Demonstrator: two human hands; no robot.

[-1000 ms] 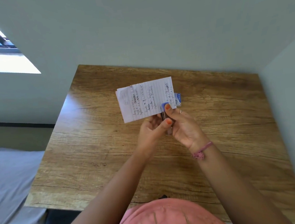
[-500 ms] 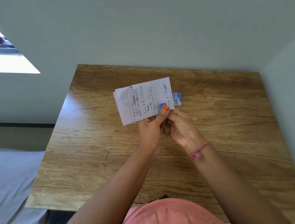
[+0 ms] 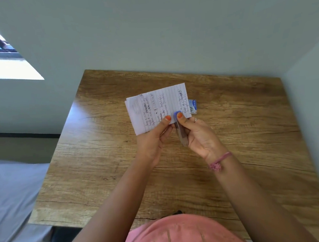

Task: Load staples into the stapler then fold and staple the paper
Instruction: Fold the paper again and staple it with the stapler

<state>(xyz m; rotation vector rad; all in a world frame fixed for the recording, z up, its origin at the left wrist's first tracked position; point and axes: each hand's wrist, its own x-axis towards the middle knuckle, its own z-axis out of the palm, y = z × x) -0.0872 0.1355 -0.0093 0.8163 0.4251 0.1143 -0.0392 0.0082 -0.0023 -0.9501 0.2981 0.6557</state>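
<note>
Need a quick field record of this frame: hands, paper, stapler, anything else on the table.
left hand: pinches the near edge of the paper, thumb on top
right hand: grips the stapler, thumb on its blue tip
paper: folded, lined, handwritten, held above the table
stapler: nose over the paper's near edge
staple box: on the table, beyond the right hand, partly behind the paper
table: wood grain

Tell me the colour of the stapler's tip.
Blue, on the stapler in the right hand; head view.
</note>
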